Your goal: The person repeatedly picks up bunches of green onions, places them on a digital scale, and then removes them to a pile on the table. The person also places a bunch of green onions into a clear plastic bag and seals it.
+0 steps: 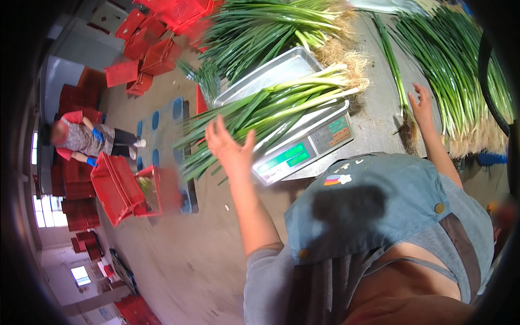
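Observation:
A bunch of green onions (292, 95) lies across the metal pan (264, 77) of a digital scale (302, 148), its pale roots to the right and its leaves hanging past the left side. My left hand (229, 148) is at those leaves with thumb and fingers spread; whether it touches them I cannot tell. Over the metal table (369, 130), my right hand (422, 107) is open beside a few loose green onions (392, 61) and grips nothing. The scale's green display is lit.
One large pile of green onions (260, 32) lies beyond the scale, another (451, 77) at the right. A black hose or cable (487, 81) curves along the right edge. Leftward, a person (89, 132) in blue gloves holds a red crate (118, 185) near a blue pallet (166, 118).

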Tool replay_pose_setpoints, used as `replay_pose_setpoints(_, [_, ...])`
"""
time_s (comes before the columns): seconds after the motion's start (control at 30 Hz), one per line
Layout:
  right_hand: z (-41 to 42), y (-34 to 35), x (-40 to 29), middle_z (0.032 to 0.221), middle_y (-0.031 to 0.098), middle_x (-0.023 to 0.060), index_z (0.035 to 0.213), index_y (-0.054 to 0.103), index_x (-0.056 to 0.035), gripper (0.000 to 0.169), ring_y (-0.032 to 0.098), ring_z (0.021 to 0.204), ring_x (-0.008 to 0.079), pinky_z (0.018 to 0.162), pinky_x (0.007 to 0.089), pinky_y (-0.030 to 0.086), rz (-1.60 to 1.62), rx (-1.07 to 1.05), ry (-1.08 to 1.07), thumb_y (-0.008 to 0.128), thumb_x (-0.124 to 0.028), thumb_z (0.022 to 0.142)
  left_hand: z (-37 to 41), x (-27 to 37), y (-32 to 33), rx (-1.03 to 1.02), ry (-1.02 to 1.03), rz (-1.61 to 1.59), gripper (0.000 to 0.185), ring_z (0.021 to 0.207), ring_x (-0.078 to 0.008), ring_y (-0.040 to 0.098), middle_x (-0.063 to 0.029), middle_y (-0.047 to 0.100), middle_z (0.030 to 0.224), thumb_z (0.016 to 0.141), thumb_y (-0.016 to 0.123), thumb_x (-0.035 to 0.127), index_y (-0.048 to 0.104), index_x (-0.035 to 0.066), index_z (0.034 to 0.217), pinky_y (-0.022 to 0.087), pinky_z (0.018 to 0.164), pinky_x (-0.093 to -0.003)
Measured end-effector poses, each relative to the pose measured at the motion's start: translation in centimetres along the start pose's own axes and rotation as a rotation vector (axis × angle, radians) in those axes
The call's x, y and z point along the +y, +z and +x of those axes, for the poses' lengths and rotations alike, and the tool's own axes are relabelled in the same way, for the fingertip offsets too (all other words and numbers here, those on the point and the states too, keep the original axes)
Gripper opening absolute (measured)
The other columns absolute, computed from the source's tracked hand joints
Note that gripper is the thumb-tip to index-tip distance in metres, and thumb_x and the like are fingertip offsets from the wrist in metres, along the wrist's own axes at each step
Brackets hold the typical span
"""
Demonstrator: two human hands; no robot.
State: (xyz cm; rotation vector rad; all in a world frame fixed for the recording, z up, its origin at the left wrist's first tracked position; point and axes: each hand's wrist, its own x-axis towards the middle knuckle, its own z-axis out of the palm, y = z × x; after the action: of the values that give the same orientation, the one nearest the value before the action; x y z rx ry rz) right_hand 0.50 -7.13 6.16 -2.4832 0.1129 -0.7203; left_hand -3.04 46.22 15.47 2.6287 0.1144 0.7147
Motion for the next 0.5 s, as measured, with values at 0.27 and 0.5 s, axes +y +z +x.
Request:
replay_pose_setpoints(0.27, [-2.6, 0.5, -2.9, 0.113, 0.051, 0.0163, 0.110, 0.054, -0.0041, 0.035, 0.049, 0.108, 0.0327, 0.094, 0.0374, 0.039, 0.043, -0.112, -0.072, 0.065, -0.015, 0.079, 5.2, 8.3, 5.8, -0.526, 0.353, 0.212, 0.120, 0.136, -0.0444, 0.006, -0.0203, 0.011, 0.148, 0.044, 0.087, 0.035, 0.021, 0.025, 0.144, 0.009, 0.104, -0.0636])
replay_pose_setpoints(0.5, [-3.9, 0.9, -1.8, 0.111, 0.050, 0.0147, 0.108, 0.054, -0.0052, 0.034, 0.050, 0.105, 0.0315, 0.090, 0.0358, 0.042, 0.149, -0.185, -0.032, 0.066, -0.014, 0.078, 6.4, 8.6, 8.8, -0.655, 0.360, 0.355, 0.103, 0.110, -0.0291, 0.050, -0.0116, 0.050, 0.121, 0.055, 0.082, 0.034, 0.027, 0.018, 0.141, 0.031, 0.098, -0.0566])
